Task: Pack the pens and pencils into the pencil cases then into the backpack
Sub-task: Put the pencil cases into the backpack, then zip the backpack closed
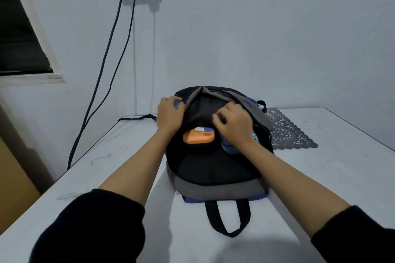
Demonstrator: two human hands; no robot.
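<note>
Head view: our left hand [171, 114] grips the backpack [213, 168] rim at nine o'clock of its mouth. Our right hand [235, 127] curls on the flap at three. We judge this spreads the mouth so the orange pencil case [198, 138] and blue pencil case [228, 148] settle inside.

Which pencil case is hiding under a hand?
The blue pencil case: the right hand covers most of it, while the orange pencil case lies in plain view inside the open backpack.
</note>
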